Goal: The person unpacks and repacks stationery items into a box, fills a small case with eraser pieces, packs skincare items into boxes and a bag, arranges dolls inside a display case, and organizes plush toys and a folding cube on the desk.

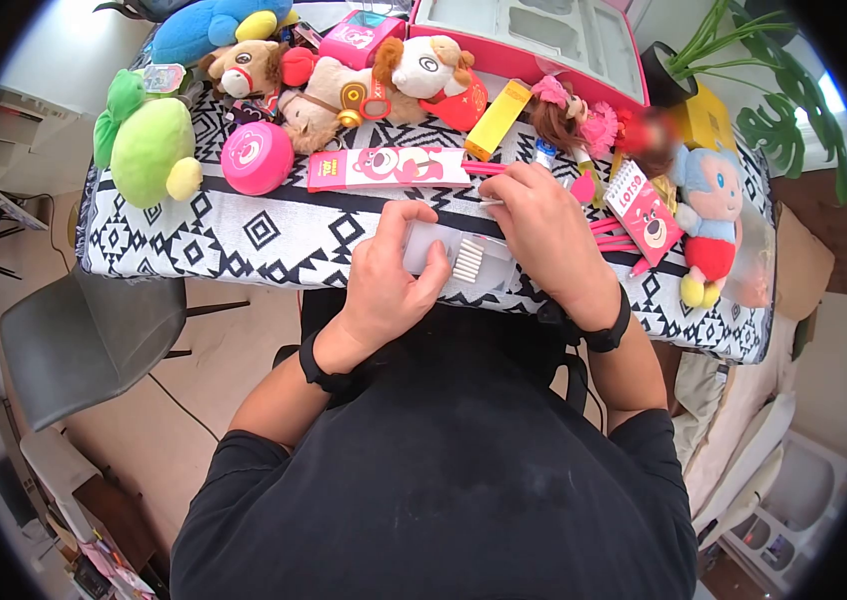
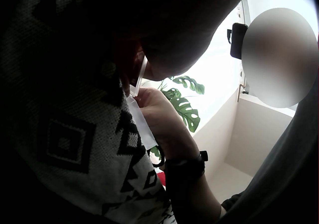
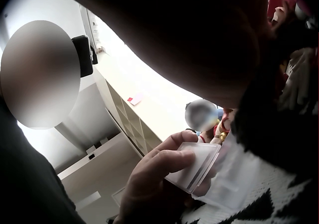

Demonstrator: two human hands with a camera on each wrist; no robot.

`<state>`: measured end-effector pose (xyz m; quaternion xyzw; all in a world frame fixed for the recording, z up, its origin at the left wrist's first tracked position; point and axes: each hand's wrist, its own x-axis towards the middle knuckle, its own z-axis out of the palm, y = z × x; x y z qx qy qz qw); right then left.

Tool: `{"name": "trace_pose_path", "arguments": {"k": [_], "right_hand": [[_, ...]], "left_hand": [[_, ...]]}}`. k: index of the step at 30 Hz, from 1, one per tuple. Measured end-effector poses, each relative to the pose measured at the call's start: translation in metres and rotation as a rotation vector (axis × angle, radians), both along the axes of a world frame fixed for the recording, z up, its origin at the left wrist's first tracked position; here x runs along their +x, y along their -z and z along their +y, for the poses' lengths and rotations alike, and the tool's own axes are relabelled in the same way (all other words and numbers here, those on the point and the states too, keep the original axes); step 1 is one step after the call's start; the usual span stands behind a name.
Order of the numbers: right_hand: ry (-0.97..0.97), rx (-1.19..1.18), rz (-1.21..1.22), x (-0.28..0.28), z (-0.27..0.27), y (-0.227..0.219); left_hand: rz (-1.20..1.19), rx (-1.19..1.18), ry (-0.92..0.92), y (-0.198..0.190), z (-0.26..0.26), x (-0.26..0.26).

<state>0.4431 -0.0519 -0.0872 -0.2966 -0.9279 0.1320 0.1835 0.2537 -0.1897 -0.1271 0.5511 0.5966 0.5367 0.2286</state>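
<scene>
My left hand grips a small clear plastic case, its thumb on one side and its fingers on the other. The case stands open, with a frosted lid half between the thumb and forefinger. A row of several short white sticks lies inside it. Close up in the right wrist view, the left thumb presses on the case. Above the case's far side, my right hand pinches a thin white piece at its fingertips; I cannot tell its kind.
Behind the hands lie a pink bear-printed pack, a round pink container and a yellow box. Plush toys, including a green one, line the back. A LOTSO notepad and a blue-haired doll sit at right.
</scene>
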Motion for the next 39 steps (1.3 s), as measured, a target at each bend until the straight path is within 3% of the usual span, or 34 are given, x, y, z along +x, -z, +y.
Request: {"name": "trace_pose_path", "arguments": {"k": [16,39], "right_hand": [[0.019,-0.043,0.058,0.0026,0.0001,0.0045],[0.060,-0.054,0.038,0.0019,0.0012,0.0063]], "left_hand": [[0.028,-0.090,0.023,-0.0067,-0.0018,-0.0024],[0.012,-0.018,0.003,-0.0006,0.0007,-0.0004]]}}
